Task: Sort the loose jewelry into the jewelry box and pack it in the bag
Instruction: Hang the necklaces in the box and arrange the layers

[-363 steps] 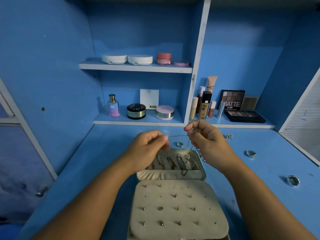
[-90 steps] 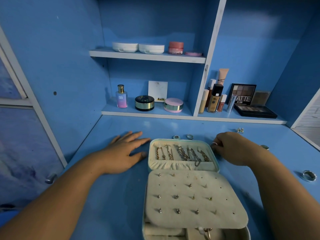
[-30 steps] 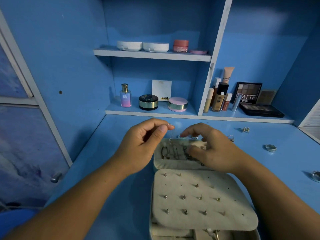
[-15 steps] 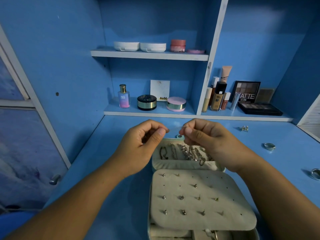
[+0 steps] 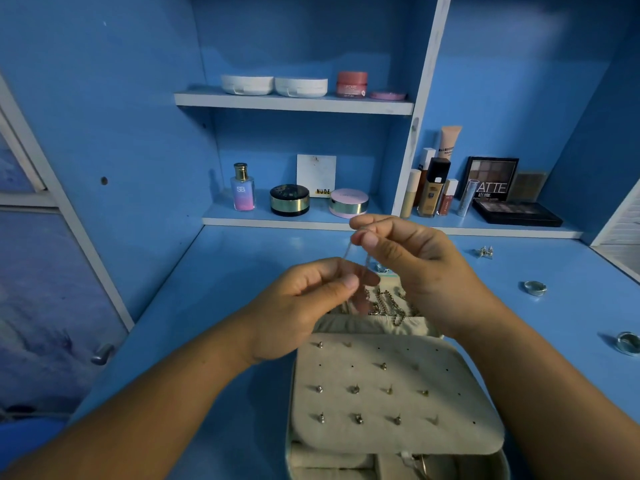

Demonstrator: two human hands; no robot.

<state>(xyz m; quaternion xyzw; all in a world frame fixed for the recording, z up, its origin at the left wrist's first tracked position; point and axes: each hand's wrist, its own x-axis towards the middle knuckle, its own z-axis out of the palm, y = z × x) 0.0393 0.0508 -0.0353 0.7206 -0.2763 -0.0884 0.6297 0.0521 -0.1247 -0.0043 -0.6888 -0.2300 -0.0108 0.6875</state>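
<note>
Lifted since half a second ago, the right hand (image 5: 415, 268) now sits higher than the left hand (image 5: 301, 306). Each pinches the thin, blurred chain (image 5: 347, 252) between thumb and forefinger. Nearest, at 6 o'clock, the jewelry box (image 5: 381, 393) lies open on the worktop (image 5: 225, 289). Farther back, a loose ring (image 5: 535, 287) lies at 3 o'clock.

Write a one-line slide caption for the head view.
Left hand and right hand pinch a thin chain above the open jewelry box; rings lie nearby.

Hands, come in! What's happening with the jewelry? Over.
Left hand and right hand pinch thin chain over open jewelry box. Rings loose on desk. Nothing blocking.
</note>
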